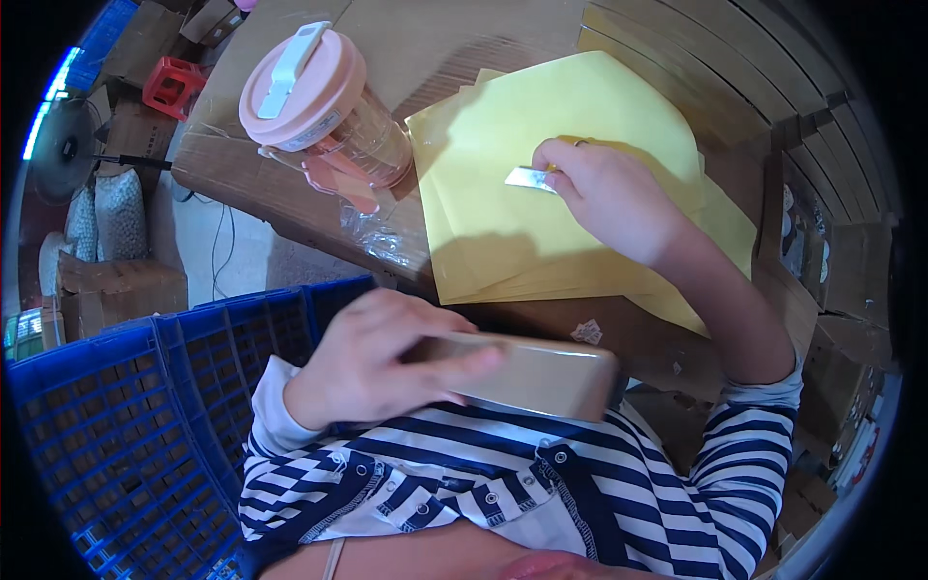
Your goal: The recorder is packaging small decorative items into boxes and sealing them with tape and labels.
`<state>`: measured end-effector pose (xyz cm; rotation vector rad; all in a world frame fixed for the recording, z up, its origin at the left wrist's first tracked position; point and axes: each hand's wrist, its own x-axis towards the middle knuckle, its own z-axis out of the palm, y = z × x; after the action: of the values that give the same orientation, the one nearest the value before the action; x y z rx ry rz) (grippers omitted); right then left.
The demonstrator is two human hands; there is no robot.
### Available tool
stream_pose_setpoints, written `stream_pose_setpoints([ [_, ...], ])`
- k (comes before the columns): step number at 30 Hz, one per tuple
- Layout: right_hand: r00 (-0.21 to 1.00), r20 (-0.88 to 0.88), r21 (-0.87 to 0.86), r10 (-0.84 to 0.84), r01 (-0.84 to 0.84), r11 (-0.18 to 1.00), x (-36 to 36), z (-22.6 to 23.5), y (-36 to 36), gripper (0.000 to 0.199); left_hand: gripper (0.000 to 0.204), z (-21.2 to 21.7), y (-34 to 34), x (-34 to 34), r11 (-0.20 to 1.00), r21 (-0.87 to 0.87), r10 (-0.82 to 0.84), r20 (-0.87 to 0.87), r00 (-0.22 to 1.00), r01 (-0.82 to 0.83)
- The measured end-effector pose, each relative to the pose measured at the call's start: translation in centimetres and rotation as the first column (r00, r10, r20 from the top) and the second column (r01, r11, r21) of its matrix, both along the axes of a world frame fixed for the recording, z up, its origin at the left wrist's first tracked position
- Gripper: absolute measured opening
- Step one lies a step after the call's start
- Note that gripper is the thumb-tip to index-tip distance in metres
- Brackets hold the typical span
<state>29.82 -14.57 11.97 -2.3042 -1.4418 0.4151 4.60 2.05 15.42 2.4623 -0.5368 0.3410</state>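
In front of my body, my left hand [377, 353] is wrapped round a flat, shiny tan box [546, 377] with rounded edges. The box lies tilted, and blur softens its outline. Farther off, my right hand [614, 193] pinches a small, flat, silvery piece with a slanted end [529, 179]; its exact kind does not show. Beneath that hand lies a loose stack of yellow paper sheets [483, 237] on a brown cardboard surface [435, 48]. A clear cup with a pink lid [304, 87] stands left of the sheets.
A blue plastic crate [106, 396] is at my left side. Crinkled clear plastic [377, 237] lies near the cup. Cardboard boxes [715, 68] line the right and far side. A red plastic stool [174, 87] and a fan [68, 145] stand on the left.
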Motion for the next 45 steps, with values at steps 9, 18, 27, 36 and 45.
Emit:
stream_pose_setpoints([
  [9, 0.995, 0.086, 0.022, -0.053, 0.051, 0.998, -0.5, -0.1, 2.0, 0.019, 0.048, 0.0, -2.6, 6.6, 0.936, -0.273, -0.288, -0.243, 0.926, 0.220],
  [18, 0.981, -0.192, -0.085, -0.013, -0.004, 0.996, 0.5, 1.6, -2.2, 0.026, 0.053, -5.4, -0.2, 8.5, 0.909, -0.009, 0.415, -0.079, 0.906, -0.417],
  [27, 0.940, 0.331, 0.342, -0.083, -0.038, 0.939, -0.5, -2.9, 1.1, 0.027, 0.044, -6.0, 1.0, 9.6, 0.880, -0.238, 0.363, -0.219, 0.906, -0.410],
  [36, 0.939, 0.340, 0.359, -0.045, -0.085, 0.929, -0.7, -3.5, 1.1, 0.029, 0.035, -5.7, 0.9, 9.4, 0.896, -0.180, 0.358, -0.246, 0.901, -0.405],
  [45, 0.973, 0.172, 0.370, -0.150, 0.077, 0.926, -0.1, -3.5, 1.0, 0.031, 0.017, -4.7, 1.1, 9.6, 0.884, -0.253, 0.322, -0.280, 0.904, -0.393],
])
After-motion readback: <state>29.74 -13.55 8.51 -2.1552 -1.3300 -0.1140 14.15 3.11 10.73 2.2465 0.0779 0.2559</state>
